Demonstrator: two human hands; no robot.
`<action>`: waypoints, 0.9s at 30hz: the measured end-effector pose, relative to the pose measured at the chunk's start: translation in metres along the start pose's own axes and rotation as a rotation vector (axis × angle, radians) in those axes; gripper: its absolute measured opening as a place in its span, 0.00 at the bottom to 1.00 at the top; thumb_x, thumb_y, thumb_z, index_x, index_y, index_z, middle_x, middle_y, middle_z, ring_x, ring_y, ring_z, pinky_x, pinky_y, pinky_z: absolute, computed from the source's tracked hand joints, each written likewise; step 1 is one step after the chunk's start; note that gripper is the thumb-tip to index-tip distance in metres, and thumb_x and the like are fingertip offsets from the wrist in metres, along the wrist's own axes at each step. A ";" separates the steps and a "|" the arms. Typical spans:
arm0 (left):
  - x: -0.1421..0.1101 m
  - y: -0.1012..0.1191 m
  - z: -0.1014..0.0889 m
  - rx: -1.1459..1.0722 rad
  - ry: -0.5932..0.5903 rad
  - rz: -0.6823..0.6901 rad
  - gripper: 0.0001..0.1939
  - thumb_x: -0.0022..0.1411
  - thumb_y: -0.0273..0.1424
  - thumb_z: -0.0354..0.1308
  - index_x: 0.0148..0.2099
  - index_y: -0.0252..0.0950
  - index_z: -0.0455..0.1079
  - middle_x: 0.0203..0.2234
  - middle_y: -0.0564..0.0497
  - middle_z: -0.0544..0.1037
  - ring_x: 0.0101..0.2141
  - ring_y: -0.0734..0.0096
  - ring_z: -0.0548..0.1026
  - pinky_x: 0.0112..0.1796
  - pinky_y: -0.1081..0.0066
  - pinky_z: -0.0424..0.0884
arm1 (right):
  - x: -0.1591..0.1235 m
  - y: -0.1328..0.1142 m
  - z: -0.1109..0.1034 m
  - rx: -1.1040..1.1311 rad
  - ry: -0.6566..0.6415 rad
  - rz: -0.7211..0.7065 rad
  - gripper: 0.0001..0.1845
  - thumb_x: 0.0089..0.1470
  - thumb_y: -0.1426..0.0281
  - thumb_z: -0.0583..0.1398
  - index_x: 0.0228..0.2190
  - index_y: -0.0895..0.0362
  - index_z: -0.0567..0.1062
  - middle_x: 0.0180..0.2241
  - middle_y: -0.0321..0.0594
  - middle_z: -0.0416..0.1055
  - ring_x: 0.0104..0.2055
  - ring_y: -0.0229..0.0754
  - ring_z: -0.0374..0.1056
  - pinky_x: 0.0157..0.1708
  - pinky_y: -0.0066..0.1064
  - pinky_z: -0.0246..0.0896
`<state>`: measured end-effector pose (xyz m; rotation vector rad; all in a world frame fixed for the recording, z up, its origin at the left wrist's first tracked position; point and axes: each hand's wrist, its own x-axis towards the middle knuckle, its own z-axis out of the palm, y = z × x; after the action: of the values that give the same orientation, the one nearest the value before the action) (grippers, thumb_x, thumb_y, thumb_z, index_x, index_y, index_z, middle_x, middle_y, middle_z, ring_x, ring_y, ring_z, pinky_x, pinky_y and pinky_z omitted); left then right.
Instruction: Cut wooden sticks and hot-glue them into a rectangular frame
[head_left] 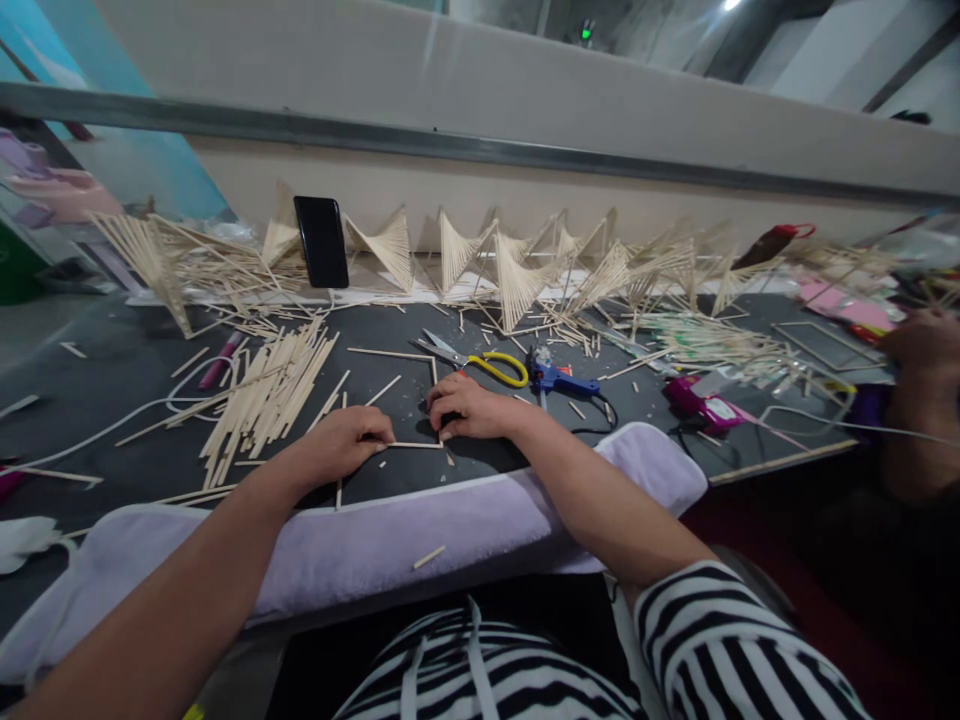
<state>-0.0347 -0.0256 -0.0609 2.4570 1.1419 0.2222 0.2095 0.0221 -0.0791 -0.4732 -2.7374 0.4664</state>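
Observation:
My left hand (346, 440) is closed on one end of a thin wooden stick (416, 445) lying crosswise on the dark table. Its other end meets a second stick (434, 371) at a corner, below the fingertips of my right hand (471, 408). That hand pinches the second stick, which runs away from me and is partly hidden by my fingers. Just beyond my right hand lie scissors (499, 368) with yellow handles, blades apart. A blue glue gun (562, 380) rests to their right.
Many loose sticks (262, 400) are piled at left. Along the back stand several twisted stick structures (517, 285) and a black phone (322, 242). A lilac towel (435, 540) covers the front edge. A magenta glue gun (703, 405) and another person's hand (922, 345) are at right.

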 end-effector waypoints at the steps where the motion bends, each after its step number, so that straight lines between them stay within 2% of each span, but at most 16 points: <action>1: 0.000 0.000 0.000 -0.001 -0.002 -0.003 0.10 0.55 0.27 0.49 0.32 0.35 0.72 0.29 0.51 0.75 0.34 0.72 0.70 0.37 0.74 0.63 | 0.000 0.000 0.000 0.000 -0.002 0.001 0.08 0.48 0.65 0.61 0.29 0.57 0.75 0.39 0.43 0.67 0.46 0.42 0.58 0.48 0.37 0.47; 10: 0.000 -0.007 0.001 -0.050 -0.006 0.023 0.10 0.55 0.30 0.49 0.33 0.36 0.72 0.30 0.51 0.74 0.33 0.71 0.70 0.37 0.73 0.65 | -0.002 0.002 -0.001 -0.022 -0.005 0.010 0.09 0.49 0.63 0.60 0.31 0.56 0.74 0.41 0.42 0.66 0.46 0.41 0.58 0.49 0.34 0.46; 15: 0.002 -0.013 0.003 -0.044 -0.025 -0.011 0.10 0.56 0.32 0.49 0.34 0.36 0.71 0.32 0.50 0.75 0.34 0.70 0.71 0.37 0.73 0.66 | -0.001 0.006 -0.001 -0.045 -0.001 -0.029 0.10 0.49 0.62 0.59 0.31 0.56 0.74 0.41 0.42 0.65 0.46 0.40 0.57 0.49 0.32 0.44; 21: 0.005 -0.021 0.006 -0.047 -0.023 -0.028 0.09 0.54 0.35 0.51 0.33 0.40 0.71 0.30 0.51 0.76 0.33 0.68 0.72 0.35 0.74 0.67 | -0.002 0.004 -0.005 -0.087 -0.039 -0.010 0.09 0.51 0.63 0.58 0.31 0.56 0.73 0.41 0.42 0.65 0.46 0.40 0.56 0.49 0.32 0.44; 27: 0.006 -0.014 0.004 -0.040 -0.001 -0.059 0.09 0.53 0.35 0.51 0.32 0.40 0.71 0.30 0.52 0.76 0.33 0.67 0.72 0.36 0.74 0.67 | -0.003 0.002 -0.007 -0.080 -0.039 0.006 0.08 0.50 0.64 0.59 0.31 0.56 0.73 0.41 0.42 0.65 0.46 0.41 0.56 0.49 0.33 0.44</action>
<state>-0.0393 -0.0142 -0.0707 2.3850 1.1956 0.2240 0.2148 0.0245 -0.0743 -0.4980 -2.8013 0.3731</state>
